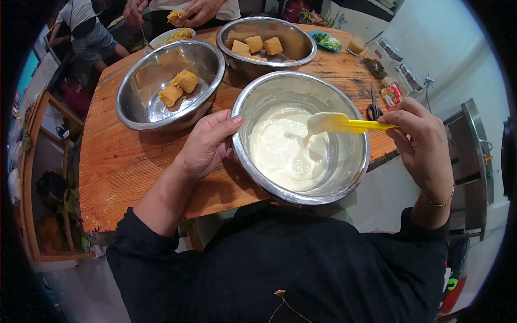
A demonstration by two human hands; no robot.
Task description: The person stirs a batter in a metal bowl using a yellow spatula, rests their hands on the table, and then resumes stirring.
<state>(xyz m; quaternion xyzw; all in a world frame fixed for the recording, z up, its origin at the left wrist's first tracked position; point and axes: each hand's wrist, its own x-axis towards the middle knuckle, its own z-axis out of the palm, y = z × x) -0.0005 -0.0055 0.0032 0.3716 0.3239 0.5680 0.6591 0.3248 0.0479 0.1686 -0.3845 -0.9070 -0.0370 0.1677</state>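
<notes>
My left hand grips the left rim of a large steel bowl, thumb over the edge, tilting it slightly at the table's front edge. Pale, runny batter covers its bottom. Pinched in my right hand is the handle of a yellow spatula, its head over the batter with some dripping down. Left of this bowl stands a second steel bowl with stuffed tofu pieces in it. A third steel bowl behind holds several plain tofu cubes.
Across the wooden table, a person's hands hold a tofu piece and a utensil over a plate of shredded filling. Scissors, a red packet, a plate of chopped greens and a glass lie at the right.
</notes>
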